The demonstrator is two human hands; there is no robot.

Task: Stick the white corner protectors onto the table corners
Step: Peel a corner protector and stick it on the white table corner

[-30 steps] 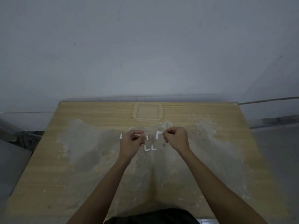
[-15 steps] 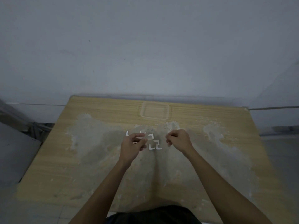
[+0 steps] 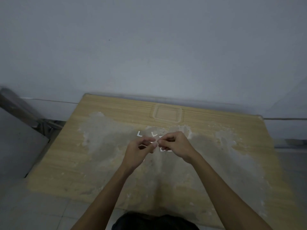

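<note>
A wooden table [image 3: 106, 163] with pale grey smears fills the view. Several small white L-shaped corner protectors lie near its middle: one [image 3: 139, 133] on the left, one [image 3: 154, 134] just beyond my fingers, one [image 3: 163, 149] partly under my right hand. My left hand [image 3: 138, 152] and my right hand [image 3: 177, 144] meet fingertip to fingertip above them. Both pinch one small white corner protector [image 3: 157, 143], mostly hidden by the fingers. A bit of white shows inside my left palm.
A clear, shallow square tray [image 3: 167, 121] lies near the table's far edge, against the grey wall. The far left corner [image 3: 86, 95] and far right corner [image 3: 259, 117] are in view. A dark bar [image 3: 18, 108] leans at the left above the grey floor.
My hands were a little apart, each with curled fingers. They have come together and their fingertips now touch over the protectors. My head has turned left, so the table sits further right.
</note>
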